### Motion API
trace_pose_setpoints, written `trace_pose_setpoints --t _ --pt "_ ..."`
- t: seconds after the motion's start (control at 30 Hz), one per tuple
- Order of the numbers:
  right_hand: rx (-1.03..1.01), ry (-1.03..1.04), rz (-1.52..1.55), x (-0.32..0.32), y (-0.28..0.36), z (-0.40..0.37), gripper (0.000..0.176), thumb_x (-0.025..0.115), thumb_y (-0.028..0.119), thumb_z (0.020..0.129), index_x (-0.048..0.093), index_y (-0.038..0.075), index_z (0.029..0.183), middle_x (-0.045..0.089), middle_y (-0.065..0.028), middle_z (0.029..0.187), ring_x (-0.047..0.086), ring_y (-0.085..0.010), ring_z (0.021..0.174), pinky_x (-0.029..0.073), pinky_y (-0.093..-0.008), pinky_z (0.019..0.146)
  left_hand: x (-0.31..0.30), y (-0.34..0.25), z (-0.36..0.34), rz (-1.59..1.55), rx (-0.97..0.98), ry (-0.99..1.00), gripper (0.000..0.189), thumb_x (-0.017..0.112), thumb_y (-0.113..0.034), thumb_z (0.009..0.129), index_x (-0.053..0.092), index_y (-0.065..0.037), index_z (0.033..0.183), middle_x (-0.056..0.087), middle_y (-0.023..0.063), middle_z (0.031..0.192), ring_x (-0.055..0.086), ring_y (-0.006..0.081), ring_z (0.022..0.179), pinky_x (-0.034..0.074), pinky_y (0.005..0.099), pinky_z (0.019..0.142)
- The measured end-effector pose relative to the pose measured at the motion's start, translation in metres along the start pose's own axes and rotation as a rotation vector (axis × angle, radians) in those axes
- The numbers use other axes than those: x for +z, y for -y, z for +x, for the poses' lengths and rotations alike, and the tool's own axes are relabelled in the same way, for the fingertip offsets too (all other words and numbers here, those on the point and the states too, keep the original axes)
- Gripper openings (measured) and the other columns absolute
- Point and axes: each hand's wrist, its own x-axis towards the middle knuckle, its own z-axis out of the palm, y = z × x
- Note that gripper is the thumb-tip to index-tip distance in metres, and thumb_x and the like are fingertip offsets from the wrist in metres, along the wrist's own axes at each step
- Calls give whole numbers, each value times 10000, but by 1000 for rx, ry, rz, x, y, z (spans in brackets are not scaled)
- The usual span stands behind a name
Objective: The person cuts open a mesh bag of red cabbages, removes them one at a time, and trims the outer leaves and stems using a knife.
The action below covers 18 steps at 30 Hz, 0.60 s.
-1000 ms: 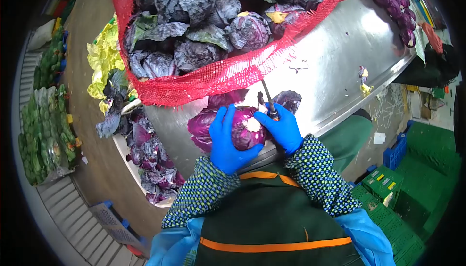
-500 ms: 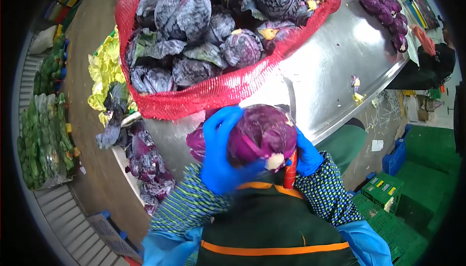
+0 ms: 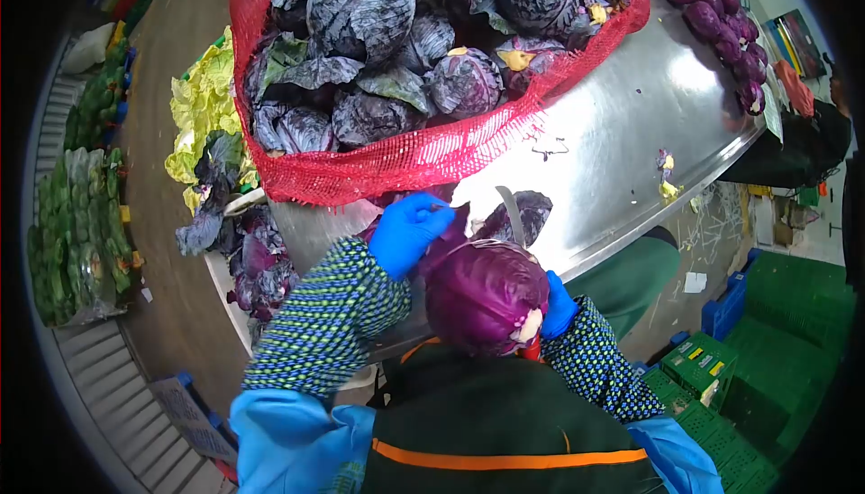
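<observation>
Right of the held cabbage (image 3: 484, 296), crate labels (image 3: 694, 353) seem unreadable.

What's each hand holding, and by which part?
Left hand: a purple leaf, pinched at its edge. Right hand: the cabbage, by its side near the pale stem; red handle beside it, grip on that hidden.

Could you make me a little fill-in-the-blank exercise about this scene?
The left hand and right hand are gloved in ____.
The ____ hand's fingers grip a leaf beside the nearest cabbage.
The mesh bag is coloured ____.
The tabletop is made of shiny ____.

Missing words: blue; left; red; metal.
</observation>
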Motion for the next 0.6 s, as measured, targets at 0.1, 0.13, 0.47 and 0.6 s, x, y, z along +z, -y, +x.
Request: trace_pose_setpoints --t 0.1,0.13,0.47,0.6 --pt "-184 -26 169 -7 -1 6 652 598 231 837 297 58 1389 428 -115 1344 516 -234 1131 435 -369 968 10 25 -7 -720 -235 -48 347 504 -278 904 526 -24 1140 587 113 1100 569 218 1004 460 358 887" --pt "-190 -27 177 -6 6 6 652 598 231 837 297 58 1389 428 -115 1344 516 -234 1131 435 -369 968 17 12 -21 -873 -236 20 385 443 -298 939 464 -33 1218 544 128 1190 547 245 1066 458 395 921" --pt "-745 -31 -1409 55 71 -6 667 736 80 693 471 81 1306 490 -164 1292 491 -266 1187 408 -352 969 39 -26 -64 -1138 -182 171 733 621 -338 829 228 -86 1393 342 148 1384 375 300 1269 344 480 1040" --pt "-850 -110 -1494 53 66 -9 541 738 107 685 575 80 1200 617 -159 1114 637 -249 958 499 -326 837 35 -27 -69 -1076 -242 156 746 649 -334 799 249 -80 1375 360 155 1363 386 300 1259 344 476 1042"
